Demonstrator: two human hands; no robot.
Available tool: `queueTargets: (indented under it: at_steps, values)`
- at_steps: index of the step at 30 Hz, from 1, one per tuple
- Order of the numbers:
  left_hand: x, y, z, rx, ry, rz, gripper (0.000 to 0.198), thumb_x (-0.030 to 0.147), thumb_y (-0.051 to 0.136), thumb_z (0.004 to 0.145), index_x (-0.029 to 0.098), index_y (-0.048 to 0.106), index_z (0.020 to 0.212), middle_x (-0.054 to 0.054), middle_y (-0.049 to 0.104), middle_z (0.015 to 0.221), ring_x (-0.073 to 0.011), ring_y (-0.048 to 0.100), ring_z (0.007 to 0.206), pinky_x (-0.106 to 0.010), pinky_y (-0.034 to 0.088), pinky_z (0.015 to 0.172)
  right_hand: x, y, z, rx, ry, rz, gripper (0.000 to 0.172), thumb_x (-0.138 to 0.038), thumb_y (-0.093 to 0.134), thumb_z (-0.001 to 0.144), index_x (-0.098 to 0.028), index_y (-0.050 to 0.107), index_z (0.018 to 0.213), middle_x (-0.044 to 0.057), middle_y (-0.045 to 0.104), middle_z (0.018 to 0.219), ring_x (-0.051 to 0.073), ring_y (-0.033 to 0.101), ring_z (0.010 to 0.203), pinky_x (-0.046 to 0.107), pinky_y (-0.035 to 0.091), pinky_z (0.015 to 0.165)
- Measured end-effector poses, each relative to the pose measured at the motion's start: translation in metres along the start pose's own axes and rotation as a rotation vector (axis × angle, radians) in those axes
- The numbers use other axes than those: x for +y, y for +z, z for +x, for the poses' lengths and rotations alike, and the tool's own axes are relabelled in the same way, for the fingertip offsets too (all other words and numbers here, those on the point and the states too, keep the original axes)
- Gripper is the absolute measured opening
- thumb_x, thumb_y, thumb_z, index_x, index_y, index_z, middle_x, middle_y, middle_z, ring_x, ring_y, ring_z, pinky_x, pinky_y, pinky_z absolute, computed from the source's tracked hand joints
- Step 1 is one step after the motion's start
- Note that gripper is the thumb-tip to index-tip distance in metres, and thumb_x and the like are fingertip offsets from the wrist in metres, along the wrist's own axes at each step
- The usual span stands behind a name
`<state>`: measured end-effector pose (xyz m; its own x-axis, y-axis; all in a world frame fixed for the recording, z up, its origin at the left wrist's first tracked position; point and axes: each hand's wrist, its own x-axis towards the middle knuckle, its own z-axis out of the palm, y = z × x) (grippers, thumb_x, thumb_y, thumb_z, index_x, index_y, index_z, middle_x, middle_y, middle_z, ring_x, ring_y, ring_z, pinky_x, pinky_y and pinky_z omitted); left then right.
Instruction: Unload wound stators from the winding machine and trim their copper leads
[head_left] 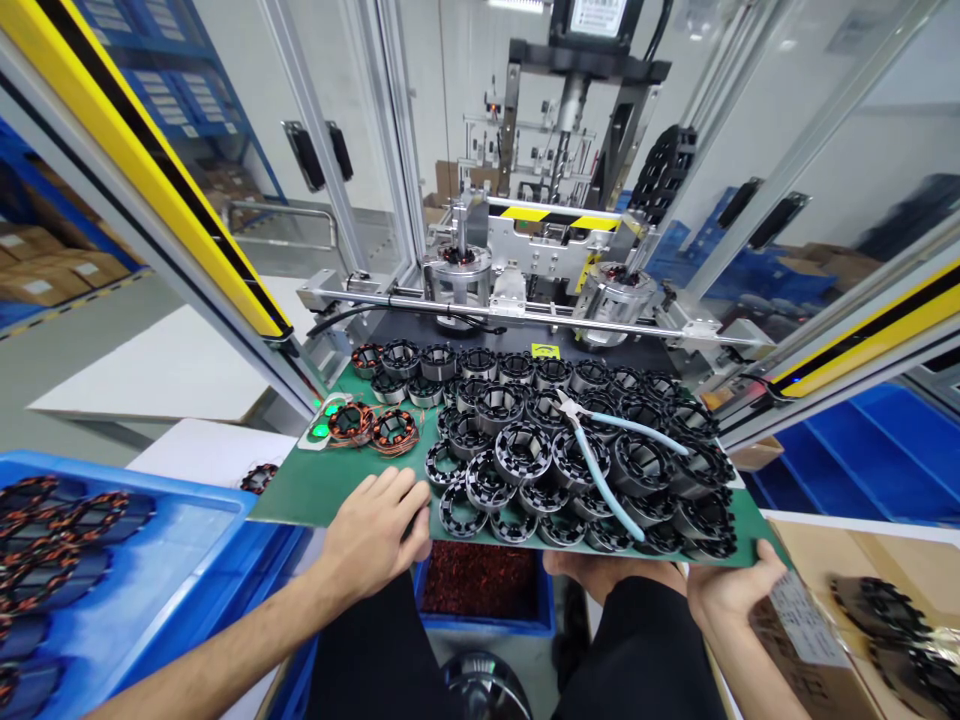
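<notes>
My left hand [379, 525] rests at the front edge of the green work surface [307, 485], its fingers curled in and the thumb against them. Anything inside those fingers is hidden. At the right front corner, my right hand [727, 590] grips the edge of the green surface, thumb up at the corner and fingers largely out of sight. Between the hands, several black-and-grey stator cores [523, 452] stand stacked in rows. Light-blue-handled cutting pliers [596, 465] lie open on top of them. Two stators wound with copper wire [395, 430] sit beyond my left hand.
A machine with two metal fixtures [613, 290] stands behind a metal rail [525, 308]. Blue bins [187, 485] with wound stators are at left. Below the edge is a blue bin of reddish scraps [480, 585]. Cardboard [810, 545] carries cores at right. Yellow-black posts [150, 170] flank the station.
</notes>
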<state>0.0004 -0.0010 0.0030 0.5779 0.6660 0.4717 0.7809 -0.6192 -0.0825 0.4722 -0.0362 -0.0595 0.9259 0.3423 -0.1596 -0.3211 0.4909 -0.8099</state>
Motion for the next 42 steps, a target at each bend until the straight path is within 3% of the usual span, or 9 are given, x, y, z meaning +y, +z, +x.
queueTargets:
  at_steps: [32,42]
  values:
    - [0.0006,-0.0019,0.0008,0.000,-0.003,-0.003,0.015,0.017,0.058,0.106,0.022,0.062,0.092,-0.005,0.061,0.090,-0.0263,0.053,0.087,-0.042,0.038,0.079,0.0017,0.0016,0.0049,-0.008,-0.038,0.003,0.047,-0.054,0.074,0.110,-0.019,0.072,0.141,0.012,0.075,0.140,0.027,0.076,0.121,0.051,0.067,0.103]
    - [0.0001,-0.0009,-0.0004,-0.007,-0.003,-0.001,0.015,0.017,0.057,0.107,0.022,0.062,0.093,-0.006,0.061,0.090,-0.0267,0.053,0.088,-0.043,0.038,0.079,-0.0013,0.0008,-0.0013,-0.040,-0.027,-0.026,0.048,-0.061,0.071,0.109,-0.018,0.075,0.130,0.011,0.078,0.130,0.025,0.076,0.113,0.048,0.066,0.101]
